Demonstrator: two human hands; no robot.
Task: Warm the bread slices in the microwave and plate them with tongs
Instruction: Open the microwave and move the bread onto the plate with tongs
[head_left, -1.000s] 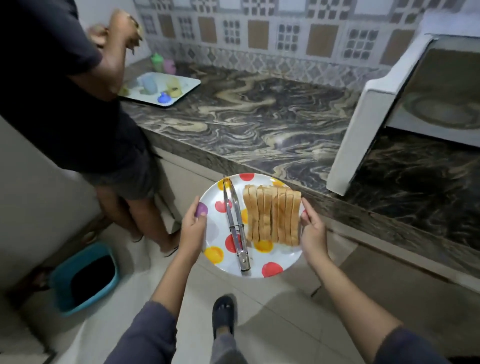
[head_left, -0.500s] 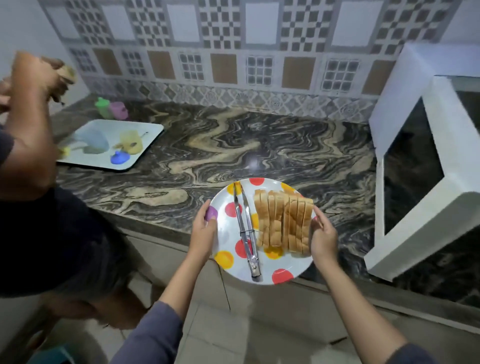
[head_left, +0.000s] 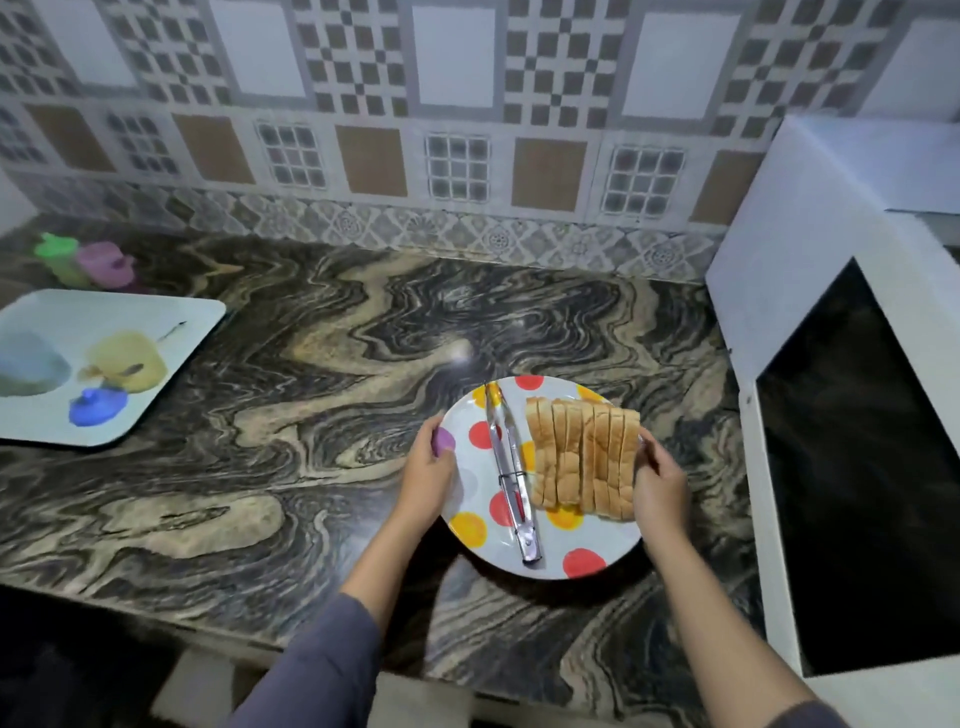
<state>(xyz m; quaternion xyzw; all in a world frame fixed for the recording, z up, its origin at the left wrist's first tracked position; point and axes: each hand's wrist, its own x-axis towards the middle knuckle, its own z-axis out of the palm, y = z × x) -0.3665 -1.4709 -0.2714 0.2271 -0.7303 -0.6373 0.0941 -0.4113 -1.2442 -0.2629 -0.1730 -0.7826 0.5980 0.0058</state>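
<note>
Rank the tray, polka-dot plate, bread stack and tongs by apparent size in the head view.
1. tray and plate: look alike; tray is farther and cropped, so unranked.
2. bread stack
3. tongs, longer but far slimmer

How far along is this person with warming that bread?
Done: bread slices sit in a row on the plate, tongs beside them; the microwave door looks open. In hand: left hand and right hand grip the plate over the counter. Left: whether the bread is warmed cannot be told; the tongs lie untouched.
</note>
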